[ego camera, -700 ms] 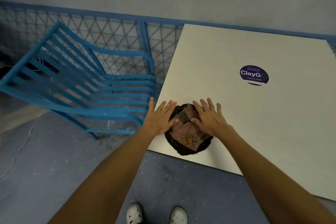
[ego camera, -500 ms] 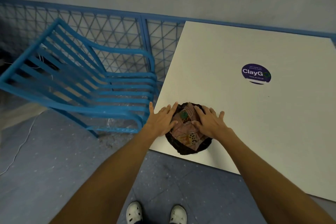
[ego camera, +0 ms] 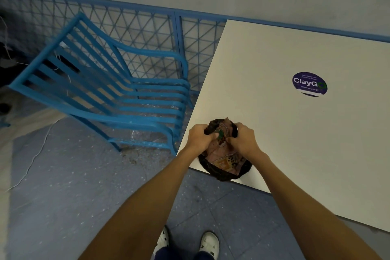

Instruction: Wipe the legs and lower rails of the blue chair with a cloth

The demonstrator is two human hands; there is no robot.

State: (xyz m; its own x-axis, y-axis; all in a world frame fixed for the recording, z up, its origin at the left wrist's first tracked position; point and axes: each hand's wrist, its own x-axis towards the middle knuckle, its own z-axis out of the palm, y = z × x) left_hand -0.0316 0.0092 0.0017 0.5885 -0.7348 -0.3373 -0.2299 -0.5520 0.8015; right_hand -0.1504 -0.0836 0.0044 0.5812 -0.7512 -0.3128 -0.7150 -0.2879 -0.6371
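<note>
A patterned cloth with a dark border lies at the near left corner of the white table. My left hand and my right hand both grip its far edge, fingers curled, bunching that edge up off the table. The blue slatted chair stands to the left of the table, tilted in this view, its seat facing the table. Its legs and lower rails show near the floor around the front leg.
A blue mesh fence runs behind the chair and table along a grey wall. A purple round sticker is on the table. A white cable trails over the blue floor at left. My white shoes are below.
Both hands lay flat on the cloth before; now their fingers have curled round its far edge and lifted it into a bunch.
</note>
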